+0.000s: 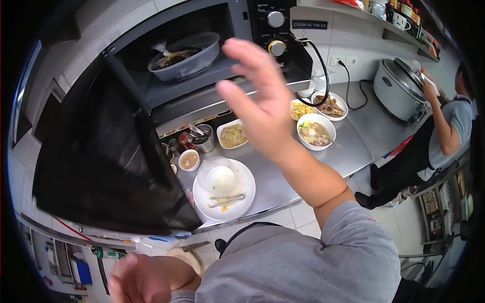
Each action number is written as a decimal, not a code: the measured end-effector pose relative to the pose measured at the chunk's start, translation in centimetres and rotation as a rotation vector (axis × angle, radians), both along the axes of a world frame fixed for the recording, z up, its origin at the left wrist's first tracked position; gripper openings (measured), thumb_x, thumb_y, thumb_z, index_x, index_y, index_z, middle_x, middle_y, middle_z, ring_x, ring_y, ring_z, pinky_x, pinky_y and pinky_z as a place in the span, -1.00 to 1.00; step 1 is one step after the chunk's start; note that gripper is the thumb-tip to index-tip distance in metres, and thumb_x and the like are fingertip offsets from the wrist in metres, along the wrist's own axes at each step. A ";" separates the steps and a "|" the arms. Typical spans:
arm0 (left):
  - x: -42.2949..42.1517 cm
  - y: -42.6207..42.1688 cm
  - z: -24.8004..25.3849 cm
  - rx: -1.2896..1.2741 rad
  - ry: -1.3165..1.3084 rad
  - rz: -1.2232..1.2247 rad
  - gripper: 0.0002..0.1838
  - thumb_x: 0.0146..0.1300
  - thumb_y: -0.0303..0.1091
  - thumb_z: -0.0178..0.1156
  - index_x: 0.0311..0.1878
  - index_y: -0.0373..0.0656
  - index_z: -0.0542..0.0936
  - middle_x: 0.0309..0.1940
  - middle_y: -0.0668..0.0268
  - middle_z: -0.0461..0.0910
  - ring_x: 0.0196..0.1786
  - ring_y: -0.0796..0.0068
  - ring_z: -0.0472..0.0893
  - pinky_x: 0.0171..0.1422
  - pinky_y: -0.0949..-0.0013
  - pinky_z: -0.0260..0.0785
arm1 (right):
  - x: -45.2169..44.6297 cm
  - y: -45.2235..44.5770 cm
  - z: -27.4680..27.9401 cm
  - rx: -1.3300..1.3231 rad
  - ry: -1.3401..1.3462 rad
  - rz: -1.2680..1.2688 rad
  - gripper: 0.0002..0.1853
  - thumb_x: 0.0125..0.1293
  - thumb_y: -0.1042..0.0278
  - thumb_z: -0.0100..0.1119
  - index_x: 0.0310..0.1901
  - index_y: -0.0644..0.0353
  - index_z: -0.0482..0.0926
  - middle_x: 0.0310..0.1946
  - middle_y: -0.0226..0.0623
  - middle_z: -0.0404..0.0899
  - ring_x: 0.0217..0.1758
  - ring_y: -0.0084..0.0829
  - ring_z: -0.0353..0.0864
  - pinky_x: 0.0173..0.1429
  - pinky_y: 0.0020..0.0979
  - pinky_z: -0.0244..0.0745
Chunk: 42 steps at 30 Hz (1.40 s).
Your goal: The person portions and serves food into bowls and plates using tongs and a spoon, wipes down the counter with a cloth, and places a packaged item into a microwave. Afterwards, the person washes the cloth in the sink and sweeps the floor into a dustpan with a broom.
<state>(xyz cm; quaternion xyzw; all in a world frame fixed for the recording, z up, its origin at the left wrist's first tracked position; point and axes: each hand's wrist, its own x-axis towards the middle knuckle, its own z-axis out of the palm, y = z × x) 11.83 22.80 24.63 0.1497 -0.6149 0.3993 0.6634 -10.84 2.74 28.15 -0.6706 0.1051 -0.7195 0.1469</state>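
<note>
White tiled wall [353, 41] above steel counter [283, 184], pale tiled floor [304, 214] below.

Black microwave [293, 64] here, its lower dial [277, 48] ringed yellow! Inside the microwave, a bluish-grey plastic tub [189, 72]; below the microwave, a white plate [202, 204] flecked yellow; right of the microwave, a pale-grey rice cooker [396, 93]!

I see a black microwave [204, 20] with two round silver knobs on its right side, its dark door [111, 156] swung wide to my left. Inside sits a translucent plastic tub [188, 69], uncovered, holding a clear bag [174, 57] gathered at the top around something dark brown I can't identify.
</note>
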 end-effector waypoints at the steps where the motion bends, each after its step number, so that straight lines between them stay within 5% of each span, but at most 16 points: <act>1: -1.2 -0.7 1.2 -0.025 -0.064 -0.101 -0.59 0.40 -0.25 -0.35 0.08 -0.41 0.28 -0.09 -0.26 0.48 -0.32 -0.02 0.60 -0.40 0.27 0.51 | -1.6 1.0 0.2 -0.115 -0.029 -0.062 -0.53 0.17 0.56 0.12 0.15 0.30 0.36 0.21 -0.06 0.32 0.26 -0.33 0.34 0.23 -0.31 0.31; 4: -1.6 -1.5 1.5 -0.018 -0.073 -0.221 -0.61 0.39 -0.25 -0.36 0.11 -0.29 0.28 -0.11 -0.19 0.48 -0.38 0.00 0.58 -0.46 0.29 0.48 | -5.2 3.2 0.8 -0.292 -0.236 -0.182 -0.55 0.15 0.64 0.00 0.13 0.39 0.31 0.07 0.01 0.42 0.13 -0.27 0.42 0.15 -0.31 0.37; 7: -2.0 -2.1 1.3 -0.005 -0.038 -0.186 -0.62 0.37 -0.26 -0.35 0.13 -0.19 0.30 -0.12 -0.14 0.49 -0.42 0.06 0.55 -0.49 0.29 0.43 | -6.6 3.4 0.3 -0.324 -0.167 -0.152 -0.61 0.07 0.61 0.16 -0.01 0.34 0.44 -0.04 -0.12 0.47 -0.03 -0.36 0.47 -0.04 -0.44 0.38; 11: -2.6 -2.1 0.9 0.007 -0.043 -0.182 -0.63 0.37 -0.28 -0.35 0.14 -0.19 0.29 -0.13 -0.17 0.48 -0.41 0.04 0.55 -0.47 0.29 0.43 | -4.1 1.8 -1.6 -0.204 0.093 -0.288 -0.73 0.01 0.62 0.17 -0.18 0.26 0.53 -0.20 -0.14 0.52 -0.11 -0.24 0.48 -0.11 -0.38 0.40; 15: -3.3 -2.1 1.3 0.036 0.003 -0.156 -0.65 0.37 -0.32 -0.32 0.10 -0.25 0.32 -0.20 -0.18 0.51 -0.39 0.07 0.55 -0.42 0.31 0.43 | -6.5 -2.4 -1.7 -0.156 0.105 -0.705 -0.72 0.00 0.53 0.16 -0.17 0.20 0.52 -0.19 -0.18 0.50 -0.07 -0.15 0.44 0.00 -0.23 0.35; 16: -3.4 -2.4 1.2 0.117 0.011 -0.206 -0.66 0.36 -0.32 -0.27 0.06 -0.32 0.34 -0.20 -0.17 0.52 -0.35 0.09 0.56 -0.35 0.32 0.44 | -7.8 -3.5 -1.7 -0.095 0.075 -0.836 -0.69 0.05 0.49 0.20 -0.10 0.22 0.53 -0.11 -0.22 0.50 -0.04 -0.22 0.46 0.03 -0.33 0.37; 19: -4.6 -4.2 1.3 0.443 0.067 -0.199 -0.72 0.32 -0.40 -0.14 -0.07 -0.42 0.42 -0.26 -0.07 0.55 -0.30 0.25 0.56 -0.26 0.38 0.43 | -11.5 -6.6 -0.9 0.129 0.083 -1.229 -0.71 0.08 0.40 0.19 -0.12 0.22 0.52 -0.12 -0.15 0.50 -0.04 -0.11 0.45 0.09 -0.20 0.32; 21: -5.7 -8.1 1.5 0.730 0.053 -0.053 -0.83 0.27 -0.49 -0.06 -0.21 -0.36 0.50 -0.34 0.13 0.55 -0.38 0.46 0.52 -0.32 0.50 0.35 | -11.9 -6.4 -1.1 0.041 0.184 -1.138 -0.76 0.06 0.43 0.18 -0.20 0.27 0.49 -0.22 -0.09 0.48 -0.11 -0.09 0.44 0.02 -0.17 0.35; 23: -7.8 -12.9 1.7 1.066 0.081 -0.282 -0.89 0.15 -0.46 0.11 -0.41 -0.30 0.55 -0.50 0.25 0.55 -0.44 0.53 0.49 -0.35 0.49 0.30 | -10.6 -6.3 -1.9 0.134 0.378 -0.934 -0.84 0.08 0.43 0.14 -0.31 0.29 0.45 -0.33 -0.04 0.45 -0.17 -0.09 0.45 -0.08 -0.15 0.41; 25: -9.1 -18.0 2.2 1.210 -0.110 -0.318 -0.76 0.24 -0.33 0.12 -0.47 -0.29 0.53 -0.62 0.32 0.51 -0.57 0.60 0.44 -0.46 0.51 0.26 | -8.3 -8.0 -5.2 0.355 0.632 -1.050 -0.82 0.08 0.43 0.10 -0.29 0.32 0.45 -0.30 -0.06 0.48 -0.21 -0.09 0.50 -0.11 -0.20 0.48; 28: -9.8 -22.9 1.1 1.406 0.029 -0.530 -0.48 0.35 0.00 0.01 -0.53 -0.29 0.52 -0.74 0.37 0.45 -0.72 0.68 0.39 -0.63 0.60 0.18 | -8.6 -7.6 -6.1 0.497 0.754 -0.912 -0.82 0.05 0.47 0.08 -0.29 0.35 0.47 -0.38 -0.03 0.54 -0.31 -0.05 0.61 -0.25 -0.13 0.53; 31: -10.1 -25.1 2.3 1.387 -0.036 -0.586 -0.26 0.34 0.29 -0.27 -0.52 -0.27 0.51 -0.74 0.37 0.43 -0.75 0.70 0.36 -0.67 0.66 0.13 | -10.0 -5.3 -4.6 0.488 0.803 -0.873 -0.87 0.09 0.48 0.01 -0.32 0.31 0.49 -0.46 -0.08 0.58 -0.34 -0.07 0.61 -0.29 -0.13 0.52; 42: -10.7 -32.5 3.5 1.493 0.174 -0.469 -0.24 0.33 0.33 -0.38 -0.60 -0.20 0.42 -0.84 0.34 0.36 -0.86 0.59 0.32 -0.81 0.59 0.07 | -17.7 3.6 -3.0 0.213 1.173 -0.858 -0.91 -0.11 0.49 0.12 -0.48 0.20 0.53 -0.54 -0.19 0.55 -0.40 -0.18 0.57 -0.21 -0.20 0.40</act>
